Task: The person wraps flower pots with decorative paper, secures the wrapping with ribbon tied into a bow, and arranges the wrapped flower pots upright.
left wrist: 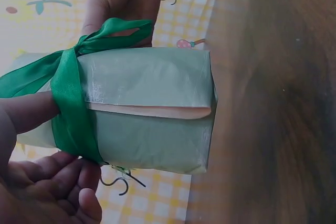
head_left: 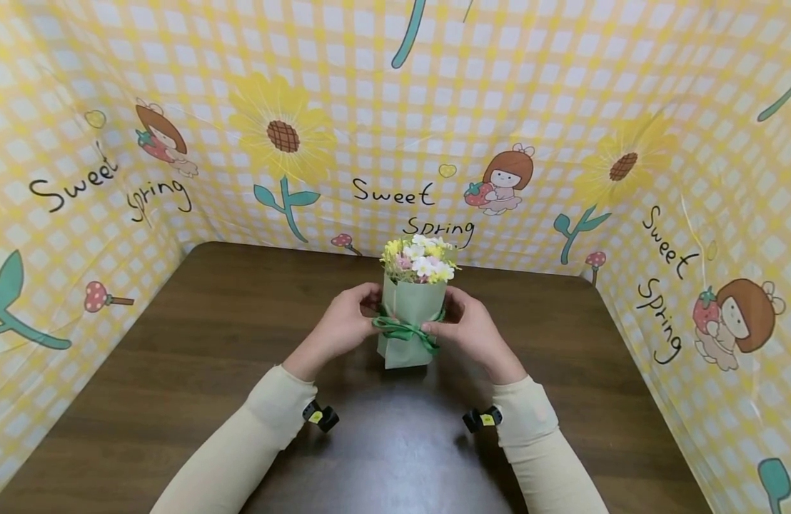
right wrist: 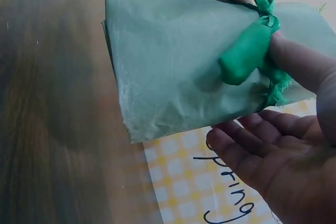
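Observation:
A small bouquet stands upright between both hands at the middle of the table in the head view. Pale green paper (head_left: 413, 301) wraps it, and white, yellow and pink flowers (head_left: 422, 258) show at the top. Around its middle a green ribbon (head_left: 403, 330) is tied in a bow. My left hand (head_left: 340, 323) holds the left side, its thumb on the ribbon in the left wrist view. From the right, my right hand (head_left: 474, 327) grips it, with the thumb (right wrist: 296, 59) against the knot and fingers behind. I cannot tell whether its base touches the table.
The dark brown wooden table (head_left: 241, 300) spreads around the bouquet. A yellow checked cloth (head_left: 370, 128) with printed flowers and figures hangs behind the table and along both sides. Black wrist devices (head_left: 320, 415) sit at both cuffs.

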Tool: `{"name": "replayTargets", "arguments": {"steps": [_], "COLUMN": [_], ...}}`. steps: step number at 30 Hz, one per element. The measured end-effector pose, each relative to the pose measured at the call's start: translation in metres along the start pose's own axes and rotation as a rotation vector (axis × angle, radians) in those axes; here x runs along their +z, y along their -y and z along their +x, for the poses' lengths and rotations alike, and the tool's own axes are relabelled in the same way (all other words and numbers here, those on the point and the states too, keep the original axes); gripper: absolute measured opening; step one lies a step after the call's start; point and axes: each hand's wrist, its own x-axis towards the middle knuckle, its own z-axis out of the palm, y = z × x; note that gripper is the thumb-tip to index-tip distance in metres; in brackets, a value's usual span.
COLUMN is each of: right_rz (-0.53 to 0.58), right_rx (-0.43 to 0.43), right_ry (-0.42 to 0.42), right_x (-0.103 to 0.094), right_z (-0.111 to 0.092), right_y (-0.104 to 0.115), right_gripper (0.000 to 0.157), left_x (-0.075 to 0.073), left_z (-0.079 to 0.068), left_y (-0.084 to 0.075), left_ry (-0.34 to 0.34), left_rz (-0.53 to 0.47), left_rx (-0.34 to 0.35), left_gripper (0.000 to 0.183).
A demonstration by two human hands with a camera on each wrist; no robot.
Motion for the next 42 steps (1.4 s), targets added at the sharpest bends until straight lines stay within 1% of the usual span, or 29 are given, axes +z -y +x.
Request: {"name": "replayTargets", "arguments": {"steps": [3, 6, 10, 14, 18, 21, 26, 29, 31, 34, 37, 42], "right_rz": [-0.02, -0.043, -0.052, -0.064, -0.092, -0.095, -0.09, -0.104, -0.111, -0.118, -0.119, -0.132], "right_rx": [-0.026, -0.041, -0.056, -0.072, -0.075, -0.075, -0.075, -0.072, -0.067, -0.06, -0.059, -0.059], "right_ry": [0.009, 0.017, 0.011, 0.017, 0.028, 0.044, 0.066, 0.076, 0.085, 0.096, 0.104, 0.132], "right_x": [0.0, 0.002, 0.005, 0.007, 0.008, 0.008, 0.008, 0.009, 0.009, 0.009, 0.009, 0.011], "right_z": [0.001, 0.002, 0.003, 0.006, 0.008, 0.008, 0.008, 0.007, 0.007, 0.007, 0.007, 0.008], "right_y": [-0.002, -0.006, -0.011, -0.016, -0.019, -0.02, -0.021, -0.023, -0.025, -0.027, -0.028, -0.028], "right_gripper": [0.071, 0.07, 0.072, 0.076, 0.077, 0.08, 0.081, 0.083, 0.084, 0.086, 0.089, 0.09], "left_x": [0.003, 0.006, 0.009, 0.011, 0.01, 0.009, 0.009, 0.009, 0.009, 0.01, 0.011, 0.013], "left_z": [0.002, 0.003, 0.005, 0.007, 0.009, 0.009, 0.01, 0.01, 0.009, 0.009, 0.01, 0.01], "left_y": [0.003, 0.009, 0.015, 0.02, 0.023, 0.023, 0.023, 0.024, 0.024, 0.024, 0.024, 0.026], "left_ry": [-0.003, 0.002, 0.007, 0.012, 0.03, 0.043, 0.062, 0.072, 0.075, 0.081, 0.085, 0.096], "left_rz": [0.054, 0.091, 0.093, 0.108, 0.127, 0.117, 0.132, 0.147, 0.158, 0.191, 0.227, 0.276], "left_rx": [0.036, 0.057, 0.065, 0.058, 0.049, 0.052, 0.08, 0.069, 0.045, 0.033, 0.029, 0.013], "left_gripper": [0.052, 0.053, 0.055, 0.058, 0.06, 0.062, 0.055, 0.051, 0.05, 0.049, 0.05, 0.055]}}
